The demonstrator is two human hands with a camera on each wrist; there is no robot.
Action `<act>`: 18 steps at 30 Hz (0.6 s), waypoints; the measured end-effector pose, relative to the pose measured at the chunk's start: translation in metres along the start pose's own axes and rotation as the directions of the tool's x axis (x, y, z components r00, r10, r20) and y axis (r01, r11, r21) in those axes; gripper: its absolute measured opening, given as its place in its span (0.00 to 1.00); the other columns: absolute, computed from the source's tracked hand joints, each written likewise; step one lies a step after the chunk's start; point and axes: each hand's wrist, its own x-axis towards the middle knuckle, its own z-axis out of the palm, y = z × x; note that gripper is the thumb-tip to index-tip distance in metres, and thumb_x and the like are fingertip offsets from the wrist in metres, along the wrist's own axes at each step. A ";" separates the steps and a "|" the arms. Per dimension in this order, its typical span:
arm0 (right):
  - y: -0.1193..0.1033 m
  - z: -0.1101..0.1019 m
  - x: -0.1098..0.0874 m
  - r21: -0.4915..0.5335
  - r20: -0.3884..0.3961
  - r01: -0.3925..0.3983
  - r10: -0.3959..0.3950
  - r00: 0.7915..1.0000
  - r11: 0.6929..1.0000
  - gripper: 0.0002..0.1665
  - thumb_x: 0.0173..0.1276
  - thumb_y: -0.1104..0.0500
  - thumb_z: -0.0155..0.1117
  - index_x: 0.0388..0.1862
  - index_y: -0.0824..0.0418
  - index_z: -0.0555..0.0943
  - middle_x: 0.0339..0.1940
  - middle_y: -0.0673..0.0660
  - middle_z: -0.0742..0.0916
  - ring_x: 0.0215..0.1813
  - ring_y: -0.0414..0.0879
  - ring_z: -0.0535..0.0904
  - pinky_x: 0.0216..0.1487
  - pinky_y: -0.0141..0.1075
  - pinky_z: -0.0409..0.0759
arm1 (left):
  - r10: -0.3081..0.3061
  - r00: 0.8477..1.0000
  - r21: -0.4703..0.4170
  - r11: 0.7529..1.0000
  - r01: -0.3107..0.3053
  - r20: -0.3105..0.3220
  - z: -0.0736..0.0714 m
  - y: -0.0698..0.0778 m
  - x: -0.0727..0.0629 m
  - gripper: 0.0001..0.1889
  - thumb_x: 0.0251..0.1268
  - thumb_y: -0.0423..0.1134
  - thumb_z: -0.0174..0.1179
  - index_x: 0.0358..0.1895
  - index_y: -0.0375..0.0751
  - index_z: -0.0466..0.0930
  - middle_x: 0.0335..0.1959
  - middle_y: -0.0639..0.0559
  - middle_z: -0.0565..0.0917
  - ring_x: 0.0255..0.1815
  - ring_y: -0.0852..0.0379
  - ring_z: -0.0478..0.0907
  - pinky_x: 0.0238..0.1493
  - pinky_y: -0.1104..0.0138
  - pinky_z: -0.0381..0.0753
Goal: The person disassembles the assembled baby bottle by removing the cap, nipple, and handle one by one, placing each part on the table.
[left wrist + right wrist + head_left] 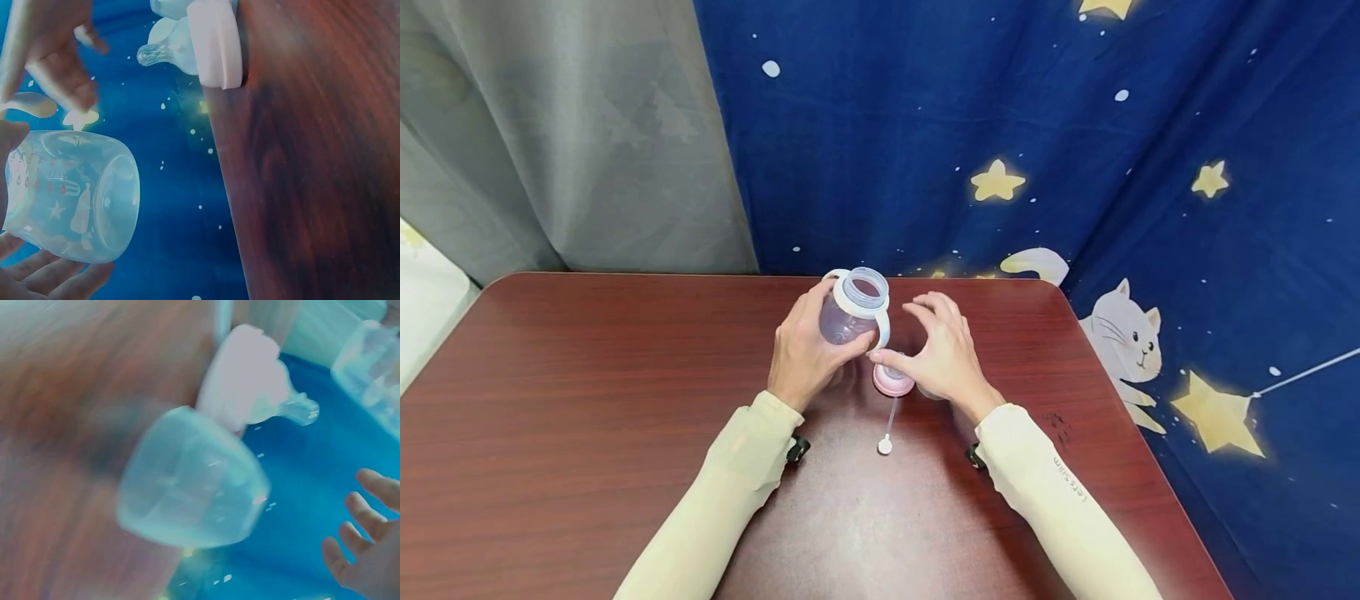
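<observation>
My left hand (805,346) grips a clear baby bottle (842,322) around its body, lifted over the table. The bottle's mouth is uncapped, and a white collar with two side handles (883,330) circles its neck. Beside the bottle, my right hand (947,354) has its fingers spread and holds nothing; its thumb tip is close to the near handle. Below, on the table, stands a pink ring (892,382) with a clear nipple (169,51) pointing up. A thin straw with a white weighted end (885,447) extends from it. A translucent cap (194,487) sits next to the ring.
The reddish-brown wooden table (625,467) ends at a far edge just beyond the bottle. Behind it hang a grey curtain (602,133) and a blue curtain (880,125) with stars and a cat.
</observation>
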 end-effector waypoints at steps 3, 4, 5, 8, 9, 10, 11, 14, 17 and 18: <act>-0.012 -0.005 0.003 0.076 -0.053 -0.014 0.018 0.998 0.997 0.49 0.46 0.30 0.76 0.59 0.60 0.81 0.62 0.56 0.77 0.70 0.50 0.64 0.67 0.52 0.63 | 0.030 0.999 0.004 1.000 -0.030 0.022 0.003 0.000 -0.002 0.42 0.43 0.50 0.80 0.64 0.40 0.73 0.52 0.44 0.81 0.50 0.48 0.79 0.47 0.51 0.81; -0.015 -0.006 0.004 0.095 -0.064 -0.016 0.022 0.998 0.995 0.48 0.46 0.31 0.76 0.59 0.60 0.81 0.62 0.56 0.78 0.70 0.50 0.64 0.67 0.52 0.63 | 0.043 0.999 0.010 0.999 -0.044 0.030 0.004 0.000 -0.003 0.43 0.42 0.50 0.80 0.65 0.39 0.73 0.52 0.43 0.81 0.50 0.48 0.79 0.47 0.51 0.82; -0.018 -0.006 0.005 0.113 -0.072 -0.020 0.029 0.997 0.993 0.47 0.46 0.32 0.77 0.59 0.60 0.81 0.62 0.56 0.78 0.69 0.50 0.65 0.67 0.51 0.64 | 0.057 0.998 0.014 0.998 -0.058 0.034 0.004 0.000 -0.003 0.44 0.42 0.50 0.80 0.65 0.38 0.73 0.52 0.42 0.81 0.50 0.48 0.80 0.47 0.50 0.82; -0.026 -0.007 0.007 0.154 -0.083 -0.047 0.060 0.995 0.987 0.44 0.47 0.33 0.77 0.58 0.59 0.82 0.59 0.54 0.79 0.66 0.48 0.68 0.66 0.47 0.66 | 0.087 0.996 0.023 0.996 -0.087 0.036 0.007 0.000 -0.005 0.44 0.42 0.49 0.80 0.65 0.37 0.72 0.52 0.41 0.81 0.49 0.47 0.80 0.47 0.50 0.82; -0.027 -0.007 0.007 0.165 -0.083 -0.060 0.075 0.994 0.985 0.44 0.48 0.33 0.77 0.57 0.59 0.82 0.58 0.53 0.79 0.65 0.48 0.69 0.65 0.46 0.67 | 0.094 0.995 0.024 0.995 -0.094 0.034 0.007 0.000 -0.005 0.43 0.42 0.49 0.80 0.64 0.37 0.72 0.51 0.41 0.81 0.49 0.47 0.80 0.46 0.50 0.82; -0.029 -0.006 0.008 0.173 -0.082 -0.075 0.090 0.993 0.982 0.43 0.48 0.33 0.77 0.56 0.58 0.83 0.57 0.53 0.79 0.64 0.47 0.69 0.65 0.45 0.68 | 0.098 0.995 0.023 0.995 -0.098 0.034 0.008 0.001 -0.005 0.42 0.43 0.49 0.80 0.64 0.37 0.73 0.51 0.41 0.81 0.49 0.47 0.80 0.46 0.51 0.83; -0.029 -0.006 0.008 0.183 -0.081 -0.088 0.104 0.991 0.979 0.42 0.49 0.34 0.77 0.56 0.58 0.83 0.57 0.52 0.79 0.63 0.47 0.69 0.64 0.44 0.68 | 0.101 0.994 0.024 0.994 -0.102 0.035 0.008 0.001 -0.005 0.42 0.44 0.49 0.79 0.64 0.37 0.73 0.51 0.41 0.81 0.49 0.47 0.80 0.46 0.51 0.83; -0.030 -0.006 0.009 0.194 -0.080 -0.110 0.127 0.989 0.975 0.39 0.50 0.35 0.77 0.53 0.58 0.83 0.55 0.52 0.80 0.62 0.46 0.70 0.63 0.43 0.68 | 0.110 0.993 0.034 0.993 -0.112 0.043 0.009 0.002 -0.006 0.40 0.45 0.49 0.78 0.63 0.37 0.73 0.51 0.42 0.81 0.49 0.48 0.79 0.46 0.51 0.83; -0.031 -0.006 0.010 0.198 -0.079 -0.111 0.129 0.989 0.974 0.36 0.50 0.35 0.77 0.50 0.57 0.84 0.54 0.51 0.80 0.61 0.46 0.70 0.63 0.43 0.69 | 0.114 0.992 0.042 0.992 -0.116 0.051 0.009 0.002 -0.006 0.40 0.45 0.49 0.78 0.64 0.38 0.73 0.51 0.42 0.81 0.49 0.48 0.79 0.46 0.51 0.83; -0.031 -0.006 0.010 0.198 -0.078 -0.111 0.129 0.989 0.974 0.35 0.50 0.35 0.77 0.49 0.57 0.83 0.54 0.51 0.80 0.60 0.46 0.70 0.62 0.43 0.69 | 0.114 0.992 0.042 0.992 -0.116 0.053 0.009 0.002 -0.007 0.40 0.45 0.49 0.78 0.64 0.38 0.73 0.51 0.43 0.81 0.50 0.48 0.80 0.46 0.51 0.83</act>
